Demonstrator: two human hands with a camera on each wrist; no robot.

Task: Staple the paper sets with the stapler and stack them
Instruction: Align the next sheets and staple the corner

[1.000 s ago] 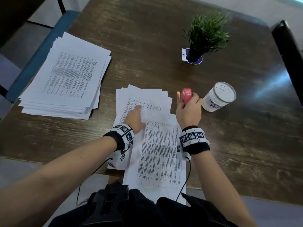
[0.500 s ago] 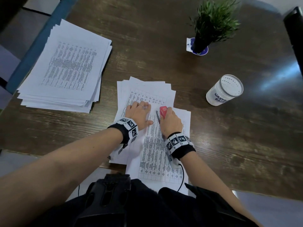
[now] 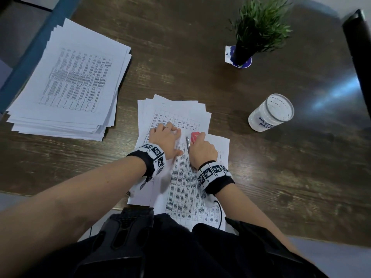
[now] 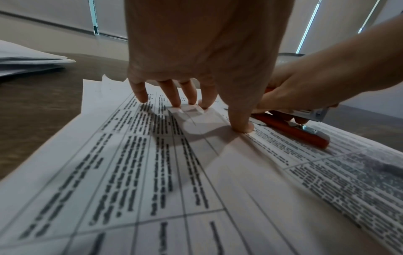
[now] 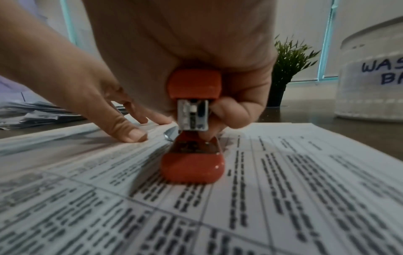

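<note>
A printed paper set (image 3: 188,187) lies in front of me, overlapping a looser pile of sheets (image 3: 180,111) beneath it. My left hand (image 3: 166,139) presses on the sheets with straight fingertips (image 4: 174,96) and thumb, just left of the stapler. My right hand (image 3: 202,151) grips the red stapler (image 3: 194,136), fingers curled round it. The stapler (image 5: 193,165) stands on the top sheet near its upper left corner, its base (image 4: 290,127) flat on the paper. Its front end is hidden behind my hand.
A thick stack of printed sheets (image 3: 68,83) lies at the table's far left, by a blue edge. A white cup (image 3: 271,112) stands to the right, a potted plant (image 3: 259,29) behind it, and a dark chair back (image 3: 359,47) at the far right.
My right hand carried the stapler from beside the cup leftward and down onto the top sheet, next to my left hand. In the last half second both hands hardly moved.
</note>
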